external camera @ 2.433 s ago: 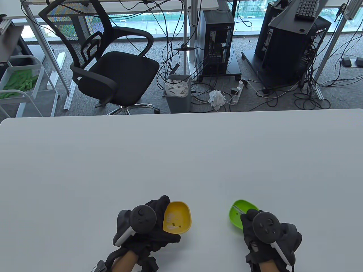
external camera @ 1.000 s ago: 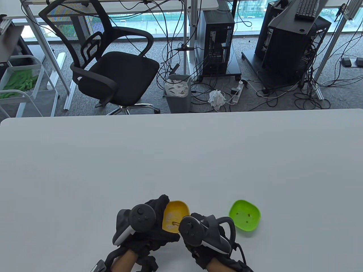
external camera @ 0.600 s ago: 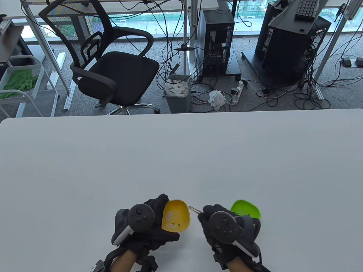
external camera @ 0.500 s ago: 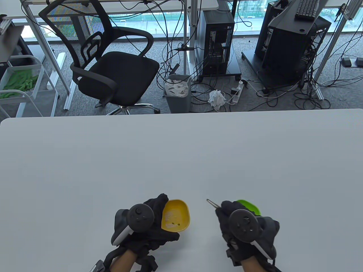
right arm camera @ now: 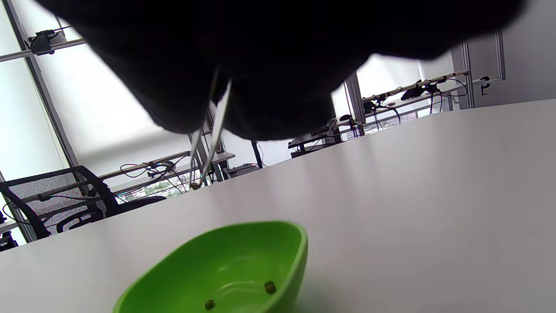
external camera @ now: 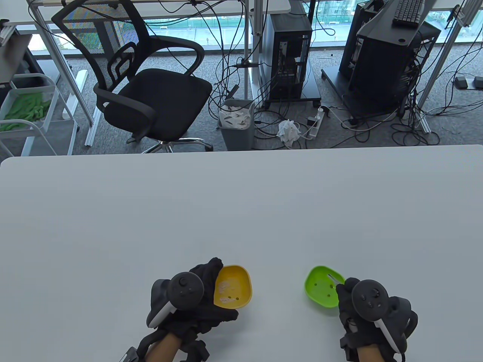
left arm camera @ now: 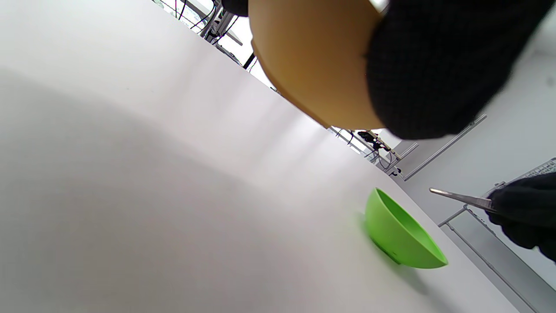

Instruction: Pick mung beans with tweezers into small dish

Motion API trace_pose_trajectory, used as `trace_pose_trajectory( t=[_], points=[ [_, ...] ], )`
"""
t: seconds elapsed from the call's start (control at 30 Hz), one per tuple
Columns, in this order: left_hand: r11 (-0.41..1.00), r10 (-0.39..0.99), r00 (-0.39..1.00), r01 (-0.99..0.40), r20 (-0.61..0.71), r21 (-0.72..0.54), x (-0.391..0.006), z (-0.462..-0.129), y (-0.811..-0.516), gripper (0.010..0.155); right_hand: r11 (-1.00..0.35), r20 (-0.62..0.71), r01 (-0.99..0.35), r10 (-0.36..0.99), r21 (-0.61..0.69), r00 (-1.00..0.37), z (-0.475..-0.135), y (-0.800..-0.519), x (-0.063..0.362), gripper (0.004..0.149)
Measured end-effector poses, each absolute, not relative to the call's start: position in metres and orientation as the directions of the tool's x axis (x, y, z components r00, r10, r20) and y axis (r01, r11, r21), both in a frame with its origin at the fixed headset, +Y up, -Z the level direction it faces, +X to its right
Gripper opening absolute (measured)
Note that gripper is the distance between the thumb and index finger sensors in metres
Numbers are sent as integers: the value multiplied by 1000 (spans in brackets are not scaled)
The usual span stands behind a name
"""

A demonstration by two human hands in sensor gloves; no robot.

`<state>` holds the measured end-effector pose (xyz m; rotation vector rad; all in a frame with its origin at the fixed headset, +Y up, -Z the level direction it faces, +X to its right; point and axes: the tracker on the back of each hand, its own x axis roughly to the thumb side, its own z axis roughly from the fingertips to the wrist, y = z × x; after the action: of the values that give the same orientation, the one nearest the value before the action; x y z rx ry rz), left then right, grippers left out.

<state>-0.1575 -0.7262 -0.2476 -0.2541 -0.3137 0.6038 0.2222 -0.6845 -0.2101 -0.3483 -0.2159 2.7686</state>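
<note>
My left hand [external camera: 208, 279] grips the left rim of a yellow dish [external camera: 236, 284] and holds it tilted, near the table's front edge. Two dark mung beans [external camera: 234, 299] lie in its low part. My right hand [external camera: 345, 288] pinches metal tweezers [external camera: 334, 279], whose tips hang over a green dish [external camera: 320, 290] on the table. The right wrist view shows the tweezers [right arm camera: 208, 143] above the green dish [right arm camera: 243, 261], with two beans [right arm camera: 269, 286] inside. Whether the tips hold a bean I cannot tell. The left wrist view shows the yellow dish's underside [left arm camera: 312, 56], the green dish [left arm camera: 399, 234] and the tweezers [left arm camera: 460, 196].
The white table [external camera: 241, 211] stretches wide behind the dishes. Beyond its far edge stand an office chair [external camera: 147, 83], a bin [external camera: 237, 124] and computer towers with cables on the floor.
My right hand has carried the tweezers from the yellow dish rightwards to over the green dish. My left hand has kept hold of the yellow dish almost in place.
</note>
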Motion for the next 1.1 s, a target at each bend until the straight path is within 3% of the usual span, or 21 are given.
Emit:
trace_pose_trajectory(
  t=[0.83, 1.1],
  points=[
    [798, 584, 784, -504, 212, -331, -157, -247, -727, 123, -926, -222, -340, 370, -163, -902, -210, -689, 220, 36],
    [800, 580, 787, -501, 212, -330, -156, -247, -727, 123, -902, -39, -378, 393, -210, -919, -212, -668, 182, 36]
  ],
)
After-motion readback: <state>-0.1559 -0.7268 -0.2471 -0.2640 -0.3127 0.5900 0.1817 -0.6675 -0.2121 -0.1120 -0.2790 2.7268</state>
